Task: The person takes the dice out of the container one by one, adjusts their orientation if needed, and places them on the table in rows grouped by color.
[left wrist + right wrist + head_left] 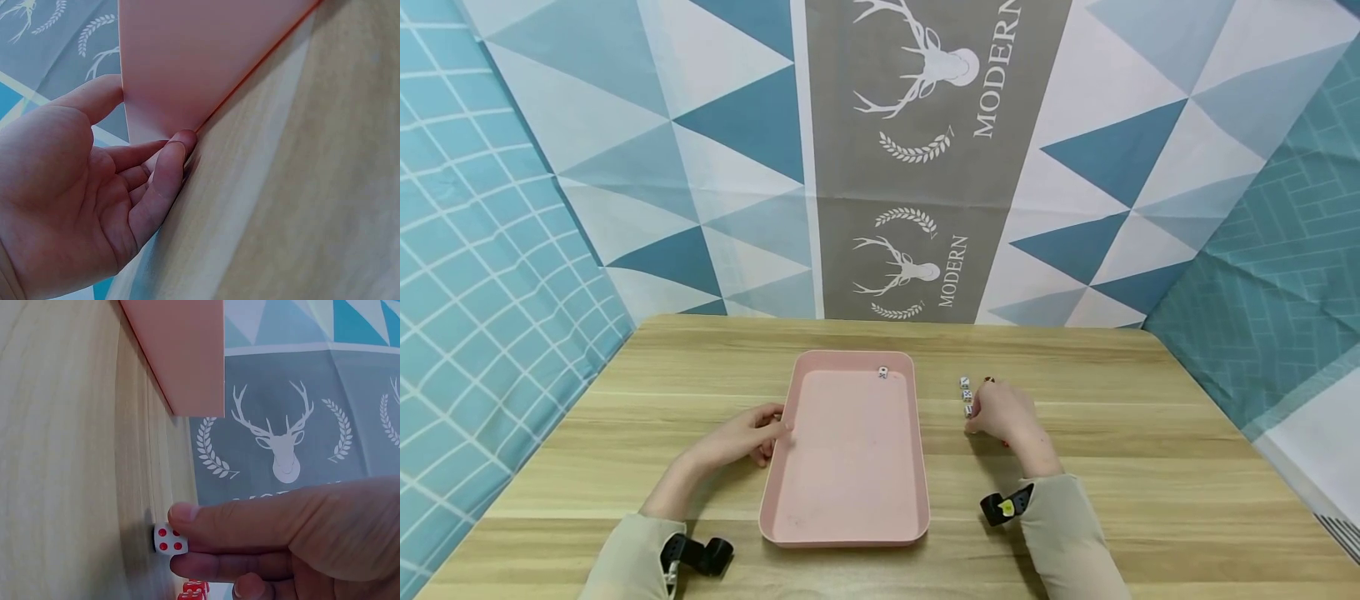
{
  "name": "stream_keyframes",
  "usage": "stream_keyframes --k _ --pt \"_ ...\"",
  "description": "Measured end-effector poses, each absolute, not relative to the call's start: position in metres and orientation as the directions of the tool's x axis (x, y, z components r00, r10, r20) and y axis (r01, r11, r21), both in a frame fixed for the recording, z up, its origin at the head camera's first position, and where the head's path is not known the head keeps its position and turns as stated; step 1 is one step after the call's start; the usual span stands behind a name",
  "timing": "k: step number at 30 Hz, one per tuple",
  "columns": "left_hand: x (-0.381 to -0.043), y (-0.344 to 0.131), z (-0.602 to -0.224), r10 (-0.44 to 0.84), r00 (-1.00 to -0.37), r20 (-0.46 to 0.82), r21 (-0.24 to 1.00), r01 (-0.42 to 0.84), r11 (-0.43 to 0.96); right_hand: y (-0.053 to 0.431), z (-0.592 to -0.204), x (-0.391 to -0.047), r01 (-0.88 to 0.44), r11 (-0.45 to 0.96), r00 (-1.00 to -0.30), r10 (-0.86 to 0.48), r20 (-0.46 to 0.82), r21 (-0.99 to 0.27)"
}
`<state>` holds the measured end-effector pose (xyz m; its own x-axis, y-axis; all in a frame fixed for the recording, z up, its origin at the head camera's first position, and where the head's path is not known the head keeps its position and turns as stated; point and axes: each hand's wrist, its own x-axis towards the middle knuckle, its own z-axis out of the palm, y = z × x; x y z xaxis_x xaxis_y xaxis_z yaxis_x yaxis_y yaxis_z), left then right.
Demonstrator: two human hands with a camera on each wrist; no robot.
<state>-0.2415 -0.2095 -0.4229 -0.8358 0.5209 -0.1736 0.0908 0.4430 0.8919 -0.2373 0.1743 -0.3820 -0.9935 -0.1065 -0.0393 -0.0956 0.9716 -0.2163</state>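
Note:
A shallow pink tray [850, 540] lies on the wooden table, with one white die [883, 372] inside near its far right corner. My left hand [741, 437] holds the tray's left side, thumb at the rim and the other fingers curled low against the wall. To the right of the tray, my right hand [1006, 412] pinches a white die with red pips [170, 539] between thumb and fingers, close to the tabletop. Just left of that hand, white dice [967, 396] stand in a short row. Red dice [195, 587] show below the fingers in the right wrist view.
A small dark object [989, 379] sits just beyond my right hand, partly hidden. Wood-grained table [1150, 450] extends around the tray. A patterned cloth [917, 183] with deer heads hangs behind the far table edge.

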Motion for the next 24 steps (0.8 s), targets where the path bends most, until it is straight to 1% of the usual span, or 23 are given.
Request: stream_keyframes --k 13,19,24 --pt "-0.2412 -0.2107 -0.4234 0.517 -0.839 -0.167 0.888 0.1 0.448 0.176 -0.3794 -0.2377 -0.079 0.968 -0.995 -0.091 -0.039 -0.239" --pt "-0.2413 -0.2123 -0.4228 0.512 -0.844 -0.161 0.892 0.098 0.441 0.1749 -0.3779 -0.2397 -0.089 0.96 -0.995 -0.077 0.058 -0.266" --pt "-0.2415 -0.2117 -0.4228 0.515 -0.84 -0.17 0.894 0.088 0.439 0.1681 -0.3791 -0.2429 -0.141 0.956 -0.98 -0.098 0.174 -0.256"
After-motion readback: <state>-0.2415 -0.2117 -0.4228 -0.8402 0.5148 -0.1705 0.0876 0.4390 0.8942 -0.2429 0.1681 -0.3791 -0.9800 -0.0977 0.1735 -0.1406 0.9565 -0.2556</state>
